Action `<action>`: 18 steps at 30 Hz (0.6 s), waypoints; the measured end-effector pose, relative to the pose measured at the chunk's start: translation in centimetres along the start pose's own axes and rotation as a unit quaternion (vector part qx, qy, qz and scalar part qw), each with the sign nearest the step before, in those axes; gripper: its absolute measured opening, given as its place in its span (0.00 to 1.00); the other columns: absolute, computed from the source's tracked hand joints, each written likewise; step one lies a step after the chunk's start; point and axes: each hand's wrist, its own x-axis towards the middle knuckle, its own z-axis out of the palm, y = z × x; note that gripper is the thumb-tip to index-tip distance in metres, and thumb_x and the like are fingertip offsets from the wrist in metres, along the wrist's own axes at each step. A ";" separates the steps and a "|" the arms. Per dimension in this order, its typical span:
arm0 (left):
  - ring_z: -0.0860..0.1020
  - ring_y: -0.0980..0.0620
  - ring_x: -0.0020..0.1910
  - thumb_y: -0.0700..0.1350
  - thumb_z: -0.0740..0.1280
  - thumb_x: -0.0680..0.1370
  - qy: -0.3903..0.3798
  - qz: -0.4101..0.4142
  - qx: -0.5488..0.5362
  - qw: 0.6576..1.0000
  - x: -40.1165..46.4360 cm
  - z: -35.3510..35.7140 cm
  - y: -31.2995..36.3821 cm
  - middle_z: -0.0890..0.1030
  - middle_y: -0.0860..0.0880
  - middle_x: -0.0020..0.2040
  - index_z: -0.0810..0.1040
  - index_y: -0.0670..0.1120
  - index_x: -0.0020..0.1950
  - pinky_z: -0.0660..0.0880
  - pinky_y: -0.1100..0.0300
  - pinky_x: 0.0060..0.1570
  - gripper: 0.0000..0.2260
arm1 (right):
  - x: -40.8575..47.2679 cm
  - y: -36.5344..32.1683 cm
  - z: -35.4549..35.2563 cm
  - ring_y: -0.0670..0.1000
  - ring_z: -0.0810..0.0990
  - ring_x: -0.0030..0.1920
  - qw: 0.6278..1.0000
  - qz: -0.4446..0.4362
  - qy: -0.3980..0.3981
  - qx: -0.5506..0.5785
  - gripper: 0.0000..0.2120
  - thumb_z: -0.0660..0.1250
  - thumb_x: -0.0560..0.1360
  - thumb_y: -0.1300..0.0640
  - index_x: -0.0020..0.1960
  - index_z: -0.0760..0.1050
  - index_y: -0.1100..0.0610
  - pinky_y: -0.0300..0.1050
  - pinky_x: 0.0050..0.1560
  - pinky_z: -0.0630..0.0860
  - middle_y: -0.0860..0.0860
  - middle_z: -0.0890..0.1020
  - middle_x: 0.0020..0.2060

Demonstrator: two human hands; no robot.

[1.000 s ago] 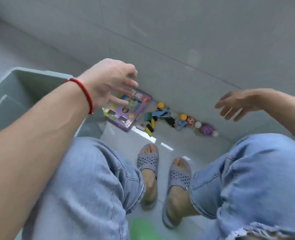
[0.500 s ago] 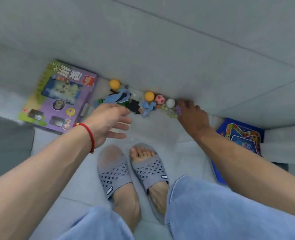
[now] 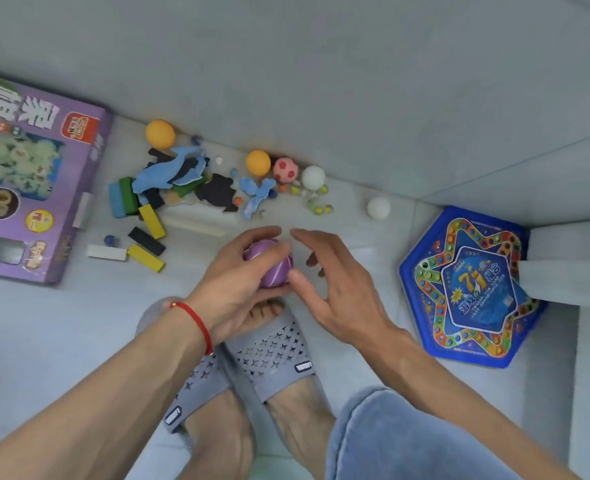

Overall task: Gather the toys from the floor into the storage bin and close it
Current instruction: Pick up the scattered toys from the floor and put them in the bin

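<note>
We look straight down at a pale grey floor [image 3: 321, 81] with toys scattered across its middle. Our left hand [image 3: 233, 282], a red string bracelet [image 3: 196, 322] on its wrist, curls its fingers round a purple ball with white stripes [image 3: 274, 270] and holds it just above our feet. Our right hand [image 3: 335, 289] is beside the ball at its 3 o'clock, fingers spread and relaxed, the thumb touching or almost touching the ball; we cannot tell which. It grips nothing.

From the ball, the loose toys lie between 10 and 2 o'clock. At 10 o'clock is a heap of blue foam animal shapes [image 3: 174, 168] over black and green pieces, with an orange ball [image 3: 160, 133] behind it. Nearer us lie coloured wooden blocks: a yellow one [image 3: 152, 221], a black one [image 3: 146, 241], a white one [image 3: 106, 252]. At 12 o'clock sit a second orange ball [image 3: 258, 162], a pink football-patterned ball [image 3: 286, 170] and a white ball [image 3: 313, 177], side by side, with small marbles [image 3: 317, 206] just in front. Another white ball [image 3: 378, 207] lies apart at 2 o'clock.

A purple toy box [image 3: 34, 188] lies flat at 9 o'clock. A blue hexagonal board game box [image 3: 470, 289] lies at 3 o'clock. Grey perforated slippers [image 3: 272, 351] cover our feet at 6 o'clock, and a blue denim knee [image 3: 407, 438] shows at 5 o'clock.
</note>
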 end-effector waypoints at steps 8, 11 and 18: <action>0.83 0.40 0.39 0.45 0.75 0.75 0.081 0.007 -0.021 0.996 0.7 -0.9 -2.8 0.81 0.38 0.45 0.81 0.50 0.52 0.83 0.44 0.42 0.08 | 4.8 12.1 -1.3 0.65 0.74 0.54 0.961 0.152 0.094 -0.210 0.13 0.64 0.75 0.65 0.59 0.76 0.63 0.59 0.56 0.73 0.62 0.75 0.57; 0.82 0.39 0.37 0.45 0.75 0.74 0.076 0.027 -0.004 0.997 0.9 -1.0 -3.3 0.81 0.40 0.42 0.81 0.52 0.52 0.82 0.41 0.48 0.08 | 4.7 10.5 -0.5 0.62 0.75 0.48 0.973 0.120 0.091 -0.176 0.15 0.61 0.69 0.68 0.56 0.74 0.62 0.56 0.50 0.74 0.60 0.75 0.53; 0.81 0.38 0.38 0.45 0.76 0.73 0.059 0.016 -0.020 0.998 1.3 -1.5 -3.5 0.80 0.39 0.47 0.81 0.50 0.53 0.82 0.52 0.39 0.10 | 7.5 6.3 2.7 0.58 0.79 0.43 0.987 0.100 0.065 -0.107 0.17 0.67 0.79 0.49 0.63 0.71 0.56 0.51 0.38 0.78 0.55 0.73 0.56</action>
